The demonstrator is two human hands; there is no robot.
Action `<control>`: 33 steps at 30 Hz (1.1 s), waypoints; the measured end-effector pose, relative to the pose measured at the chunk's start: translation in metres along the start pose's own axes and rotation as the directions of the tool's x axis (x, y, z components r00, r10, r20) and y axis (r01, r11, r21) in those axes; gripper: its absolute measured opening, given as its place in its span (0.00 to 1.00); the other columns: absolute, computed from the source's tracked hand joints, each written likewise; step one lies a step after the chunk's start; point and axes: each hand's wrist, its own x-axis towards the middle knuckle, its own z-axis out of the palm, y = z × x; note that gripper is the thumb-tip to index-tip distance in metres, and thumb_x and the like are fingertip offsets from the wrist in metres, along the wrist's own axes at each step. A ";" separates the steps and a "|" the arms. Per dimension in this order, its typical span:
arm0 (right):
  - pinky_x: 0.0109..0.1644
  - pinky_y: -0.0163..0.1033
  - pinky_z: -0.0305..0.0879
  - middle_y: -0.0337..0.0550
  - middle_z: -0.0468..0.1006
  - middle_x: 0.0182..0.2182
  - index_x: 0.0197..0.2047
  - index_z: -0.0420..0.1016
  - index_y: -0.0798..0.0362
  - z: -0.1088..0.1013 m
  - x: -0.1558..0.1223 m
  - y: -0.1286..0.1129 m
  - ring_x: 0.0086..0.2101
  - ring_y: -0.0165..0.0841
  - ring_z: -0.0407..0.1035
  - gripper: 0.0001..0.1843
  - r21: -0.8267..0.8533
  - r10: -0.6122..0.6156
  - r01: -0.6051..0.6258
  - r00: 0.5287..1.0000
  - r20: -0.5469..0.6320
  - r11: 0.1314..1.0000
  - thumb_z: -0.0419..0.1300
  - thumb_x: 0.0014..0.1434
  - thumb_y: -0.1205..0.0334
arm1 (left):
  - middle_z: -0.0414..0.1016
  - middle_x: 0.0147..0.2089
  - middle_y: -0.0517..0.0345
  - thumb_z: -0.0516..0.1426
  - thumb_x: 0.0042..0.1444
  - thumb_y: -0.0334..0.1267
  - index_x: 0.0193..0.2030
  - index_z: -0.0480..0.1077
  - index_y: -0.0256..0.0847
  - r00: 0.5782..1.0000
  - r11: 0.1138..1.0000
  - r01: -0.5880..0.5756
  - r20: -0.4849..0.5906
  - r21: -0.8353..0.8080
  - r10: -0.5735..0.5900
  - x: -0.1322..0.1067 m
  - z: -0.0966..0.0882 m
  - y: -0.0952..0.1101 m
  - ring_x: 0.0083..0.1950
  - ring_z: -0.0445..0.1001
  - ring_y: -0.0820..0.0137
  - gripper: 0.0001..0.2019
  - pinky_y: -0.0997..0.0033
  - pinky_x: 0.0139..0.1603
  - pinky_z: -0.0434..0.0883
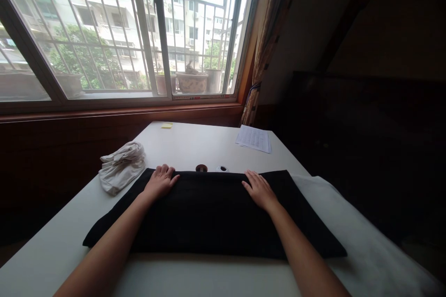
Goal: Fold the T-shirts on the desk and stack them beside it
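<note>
A black folded cloth (pixel 209 213) lies spread flat across the white table (pixel 195 146), wider than it is deep. My left hand (pixel 160 181) rests on its far left part, fingers spread and reaching to the far edge. On the far right part lies my right hand (pixel 259 189), palm down with its fingers stretched out and the thumb apart. Neither hand grips the fabric. Just beyond the cloth's far edge are a brown round object (pixel 201 167) and a white ring-shaped roll (pixel 223 169), both partly hidden by the cloth.
A crumpled off-white cloth (pixel 123 164) sits at the table's left edge. Printed papers (pixel 253 138) and a yellow sticky-note pad (pixel 167 125) lie at the back. Sheer white fabric (pixel 334 213) drapes over the right edge. Behind stand a barred window (pixel 163 97) and a tied curtain (pixel 256 79).
</note>
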 end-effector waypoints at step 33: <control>0.48 0.56 0.73 0.57 0.78 0.49 0.63 0.69 0.48 -0.049 -0.171 0.147 0.49 0.54 0.74 0.39 0.171 0.467 -0.440 0.866 -0.179 0.882 0.54 0.55 0.35 | 0.66 0.69 0.46 0.47 0.65 0.57 0.72 0.58 0.47 0.987 0.993 0.112 -0.112 -0.037 -0.116 -0.200 -0.019 -0.105 0.64 0.70 0.49 0.32 0.47 0.63 0.69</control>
